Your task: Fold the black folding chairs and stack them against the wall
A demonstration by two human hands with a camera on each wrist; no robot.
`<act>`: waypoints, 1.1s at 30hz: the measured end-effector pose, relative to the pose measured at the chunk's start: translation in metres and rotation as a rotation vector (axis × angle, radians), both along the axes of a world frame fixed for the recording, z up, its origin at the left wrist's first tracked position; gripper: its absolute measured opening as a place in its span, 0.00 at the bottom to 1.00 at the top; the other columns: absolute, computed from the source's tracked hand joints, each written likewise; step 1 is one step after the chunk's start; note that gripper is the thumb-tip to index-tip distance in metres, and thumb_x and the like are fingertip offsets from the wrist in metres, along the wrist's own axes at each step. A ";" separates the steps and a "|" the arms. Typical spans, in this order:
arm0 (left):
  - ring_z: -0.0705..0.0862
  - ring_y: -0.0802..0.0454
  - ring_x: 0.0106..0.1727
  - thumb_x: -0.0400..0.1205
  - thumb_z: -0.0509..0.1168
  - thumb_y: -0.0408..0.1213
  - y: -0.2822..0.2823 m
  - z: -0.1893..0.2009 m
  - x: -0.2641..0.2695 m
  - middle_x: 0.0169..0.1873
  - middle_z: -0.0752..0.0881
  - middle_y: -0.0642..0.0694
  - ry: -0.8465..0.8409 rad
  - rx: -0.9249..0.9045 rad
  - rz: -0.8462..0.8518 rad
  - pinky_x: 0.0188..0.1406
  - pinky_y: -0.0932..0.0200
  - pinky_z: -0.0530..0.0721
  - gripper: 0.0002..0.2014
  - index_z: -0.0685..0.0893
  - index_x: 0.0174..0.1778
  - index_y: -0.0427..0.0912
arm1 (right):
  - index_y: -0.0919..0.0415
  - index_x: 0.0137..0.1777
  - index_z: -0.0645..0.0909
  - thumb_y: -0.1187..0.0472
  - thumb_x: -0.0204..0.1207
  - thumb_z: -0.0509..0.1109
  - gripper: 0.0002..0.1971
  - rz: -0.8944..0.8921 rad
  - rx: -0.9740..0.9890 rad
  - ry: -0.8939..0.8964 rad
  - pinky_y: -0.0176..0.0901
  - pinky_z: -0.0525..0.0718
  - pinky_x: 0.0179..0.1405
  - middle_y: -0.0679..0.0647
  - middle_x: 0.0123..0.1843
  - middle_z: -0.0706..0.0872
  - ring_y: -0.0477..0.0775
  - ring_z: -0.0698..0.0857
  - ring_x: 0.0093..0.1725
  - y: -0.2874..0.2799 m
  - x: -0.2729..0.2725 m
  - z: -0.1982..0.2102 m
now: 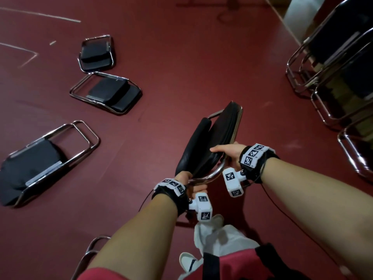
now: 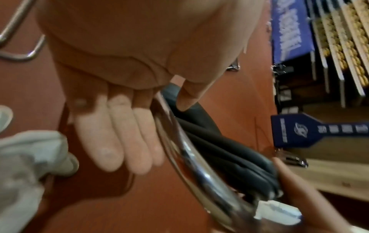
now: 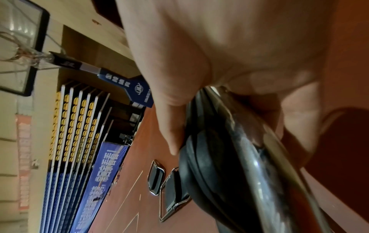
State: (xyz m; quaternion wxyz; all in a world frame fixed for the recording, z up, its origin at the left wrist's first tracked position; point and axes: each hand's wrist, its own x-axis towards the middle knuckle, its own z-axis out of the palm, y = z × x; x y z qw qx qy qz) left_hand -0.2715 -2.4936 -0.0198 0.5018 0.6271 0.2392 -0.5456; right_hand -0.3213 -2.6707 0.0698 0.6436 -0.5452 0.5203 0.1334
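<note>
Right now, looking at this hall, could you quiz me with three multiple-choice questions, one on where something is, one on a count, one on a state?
1. Where are the stacked chairs?
A. Far left
B. At the right edge
C. Behind the person

2. How many folded chairs lie flat on the red floor at the left?
A. Three
B. One
C. Six

3. What state is the held chair in?
A. Open, on the floor
B. Folded, gripped by both hands
C. Lying flat

Answers: 1 B, they lean at the right edge; 2 A, three lie there; 3 B, the left hand and right hand grip it.
</note>
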 end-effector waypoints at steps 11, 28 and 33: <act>0.83 0.48 0.38 0.87 0.59 0.36 -0.069 0.072 0.157 0.56 0.88 0.39 -0.344 0.118 -0.078 0.44 0.52 0.74 0.13 0.82 0.64 0.38 | 0.58 0.70 0.71 0.44 0.31 0.90 0.61 0.288 -0.160 0.055 0.68 0.88 0.52 0.62 0.60 0.86 0.66 0.89 0.53 -0.123 0.086 -0.050; 0.85 0.42 0.48 0.71 0.72 0.30 -0.217 0.072 0.295 0.54 0.88 0.37 -0.844 0.074 -0.779 0.48 0.51 0.85 0.17 0.80 0.55 0.38 | 0.56 0.83 0.60 0.55 0.70 0.79 0.44 0.457 -0.345 0.248 0.45 0.79 0.64 0.57 0.70 0.80 0.57 0.81 0.64 -0.129 0.104 0.022; 0.81 0.35 0.64 0.69 0.74 0.40 -0.237 0.082 0.331 0.71 0.75 0.40 -1.030 0.022 -1.189 0.65 0.49 0.83 0.34 0.77 0.74 0.52 | 0.51 0.86 0.59 0.60 0.68 0.79 0.47 0.266 -0.393 0.321 0.45 0.77 0.70 0.54 0.77 0.76 0.56 0.77 0.71 -0.099 0.123 0.019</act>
